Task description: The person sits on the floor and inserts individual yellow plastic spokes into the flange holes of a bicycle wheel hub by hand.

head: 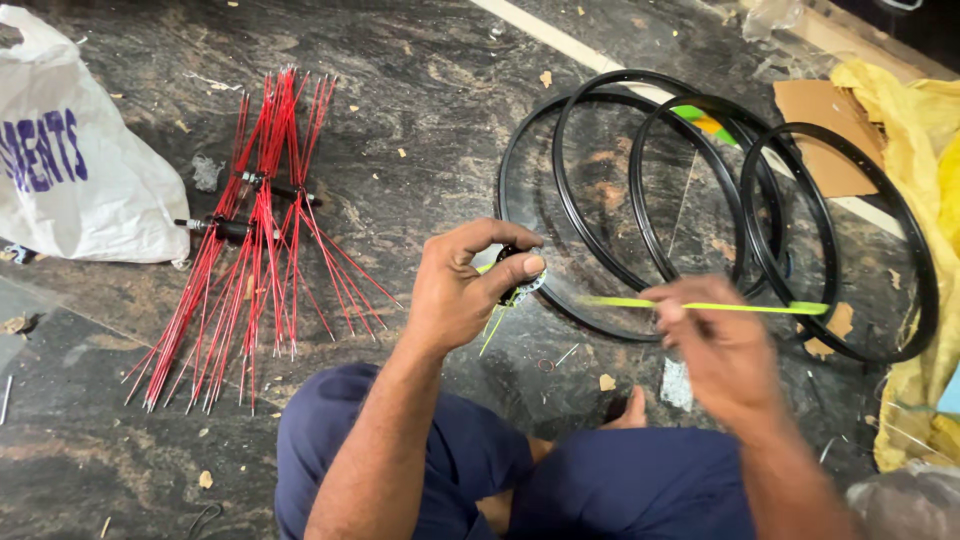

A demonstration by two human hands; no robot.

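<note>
My left hand [462, 285] grips a small black wheel hub [521, 279] between thumb and fingers, with thin green spokes sticking out below it. My right hand [712, 335], blurred by motion, pinches a bright green spoke [760, 307] that lies roughly level, to the right of the hub. Both hands hover over a dark stone floor above my knees in dark blue trousers.
Several black bicycle rims [700, 200] lie overlapped on the floor beyond my hands. Bundles of red spokes fitted to hubs [255, 235] lie to the left. A white plastic bag [70, 165] sits far left; yellow cloth [915, 150] and cardboard [820, 130] lie right.
</note>
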